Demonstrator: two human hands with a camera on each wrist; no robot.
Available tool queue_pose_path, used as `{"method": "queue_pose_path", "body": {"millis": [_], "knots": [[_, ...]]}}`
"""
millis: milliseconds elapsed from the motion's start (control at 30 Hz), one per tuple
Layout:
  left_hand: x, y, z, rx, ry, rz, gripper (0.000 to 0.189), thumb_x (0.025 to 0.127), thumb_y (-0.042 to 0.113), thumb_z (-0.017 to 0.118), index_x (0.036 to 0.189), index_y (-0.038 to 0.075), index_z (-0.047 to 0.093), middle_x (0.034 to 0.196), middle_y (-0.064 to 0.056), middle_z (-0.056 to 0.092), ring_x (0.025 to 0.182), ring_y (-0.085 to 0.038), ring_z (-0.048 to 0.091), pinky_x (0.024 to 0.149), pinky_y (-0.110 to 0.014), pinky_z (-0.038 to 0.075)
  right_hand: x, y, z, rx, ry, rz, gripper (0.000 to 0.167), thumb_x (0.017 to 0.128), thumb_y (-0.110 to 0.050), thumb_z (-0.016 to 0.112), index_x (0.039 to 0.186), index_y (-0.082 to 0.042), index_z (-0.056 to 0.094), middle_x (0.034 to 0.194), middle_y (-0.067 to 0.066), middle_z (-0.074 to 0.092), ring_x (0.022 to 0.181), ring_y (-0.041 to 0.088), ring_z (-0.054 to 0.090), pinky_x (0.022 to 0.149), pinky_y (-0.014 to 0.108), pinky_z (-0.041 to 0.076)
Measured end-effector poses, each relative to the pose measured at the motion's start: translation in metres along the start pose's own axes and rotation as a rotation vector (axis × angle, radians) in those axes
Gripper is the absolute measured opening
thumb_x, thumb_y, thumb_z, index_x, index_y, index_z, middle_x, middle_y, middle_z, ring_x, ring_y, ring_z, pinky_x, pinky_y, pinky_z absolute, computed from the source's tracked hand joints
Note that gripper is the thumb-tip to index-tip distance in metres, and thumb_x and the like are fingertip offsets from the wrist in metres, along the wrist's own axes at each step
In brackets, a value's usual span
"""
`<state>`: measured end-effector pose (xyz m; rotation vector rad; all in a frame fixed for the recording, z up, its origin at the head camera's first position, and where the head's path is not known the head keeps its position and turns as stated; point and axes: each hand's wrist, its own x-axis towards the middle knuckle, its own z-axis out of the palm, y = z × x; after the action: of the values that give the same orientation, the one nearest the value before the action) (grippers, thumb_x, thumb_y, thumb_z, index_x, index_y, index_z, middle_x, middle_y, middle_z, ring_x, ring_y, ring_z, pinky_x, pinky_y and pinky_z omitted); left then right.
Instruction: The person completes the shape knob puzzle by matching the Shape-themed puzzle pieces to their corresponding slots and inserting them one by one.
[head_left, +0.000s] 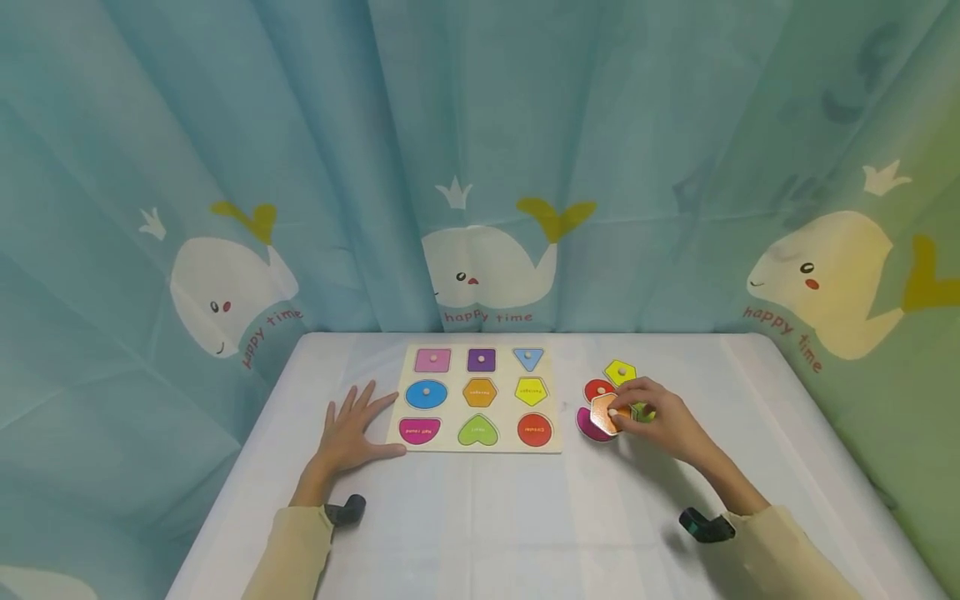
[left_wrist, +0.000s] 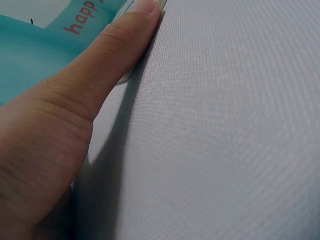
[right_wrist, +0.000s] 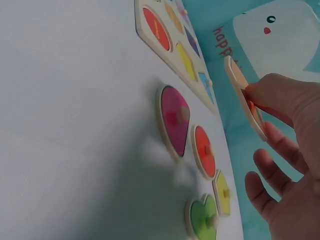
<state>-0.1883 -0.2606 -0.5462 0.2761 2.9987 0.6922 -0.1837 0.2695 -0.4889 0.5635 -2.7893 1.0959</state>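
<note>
Head view, one orange hexagon (head_left: 602,408) in right hand (head_left: 663,417), pinched by its knob (head_left: 612,412), above four loose pieces (head_left: 592,427), left hand (head_left: 351,432) spread against one puzzle board (head_left: 453,410), four seated pieces (head_left: 433,399)

We held the orange hexagon (head_left: 601,407) tilted, by its knob (head_left: 612,412), in our right hand (head_left: 663,419), near the loose pentagon (head_left: 621,367), circle (head_left: 594,389), heart (right_wrist: 201,220) and half-round (head_left: 589,427). Our left hand (head_left: 352,435) touched the flat board (head_left: 456,404), four knobbed shapes (head_left: 482,367) in place.
</note>
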Motion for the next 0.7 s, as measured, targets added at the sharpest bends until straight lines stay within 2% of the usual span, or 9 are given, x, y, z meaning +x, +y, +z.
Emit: {"method": "queue_pose_path", "body": {"millis": [167, 267, 500, 700], "knots": [[0.001, -0.001, 0.001, 0.006, 0.003, 0.005, 0.103, 0.070, 0.066, 0.082, 0.156, 0.021, 0.046, 0.169, -0.019, 0.020, 0.154, -0.050, 0.006, 0.116, -0.075, -0.005, 0.012, -0.004, 0.006, 0.040, 0.038, -0.085, 0.017, 0.082, -0.005, 0.084, 0.092, -0.017, 0.078, 0.110, 0.003, 0.068, 0.101, 0.022, 0.061, 0.072, 0.035, 0.057], [0.001, -0.002, 0.002, 0.008, 0.002, 0.002, 0.103, 0.070, 0.066, 0.082, 0.156, 0.021, 0.046, 0.169, -0.019, 0.020, 0.154, -0.049, 0.005, 0.116, -0.075, -0.005, 0.019, -0.007, 0.009, 0.047, 0.051, -0.109, 0.017, 0.082, -0.005, 0.084, 0.092, -0.016, 0.078, 0.111, 0.004, 0.068, 0.099, 0.021, 0.061, 0.071, 0.033, 0.056], [0.001, -0.002, 0.001, 0.002, 0.007, 0.006, 0.102, 0.070, 0.065, 0.083, 0.155, 0.021, 0.047, 0.169, -0.020, 0.021, 0.154, -0.050, 0.006, 0.116, -0.075, -0.005, 0.036, -0.017, 0.019, 0.069, 0.030, -0.031, 0.014, 0.084, -0.010, 0.084, 0.097, -0.012, 0.079, 0.117, 0.009, 0.066, 0.104, 0.028, 0.061, 0.079, 0.044, 0.061], [0.000, -0.001, 0.001, -0.004, 0.010, 0.009, 0.101, 0.070, 0.063, 0.083, 0.155, 0.020, 0.048, 0.168, -0.020, 0.022, 0.154, -0.050, 0.006, 0.116, -0.076, -0.005, 0.051, -0.026, 0.031, 0.109, 0.018, -0.011, 0.014, 0.085, -0.013, 0.083, 0.099, -0.012, 0.079, 0.119, 0.011, 0.064, 0.108, 0.031, 0.060, 0.082, 0.042, 0.062]]}}
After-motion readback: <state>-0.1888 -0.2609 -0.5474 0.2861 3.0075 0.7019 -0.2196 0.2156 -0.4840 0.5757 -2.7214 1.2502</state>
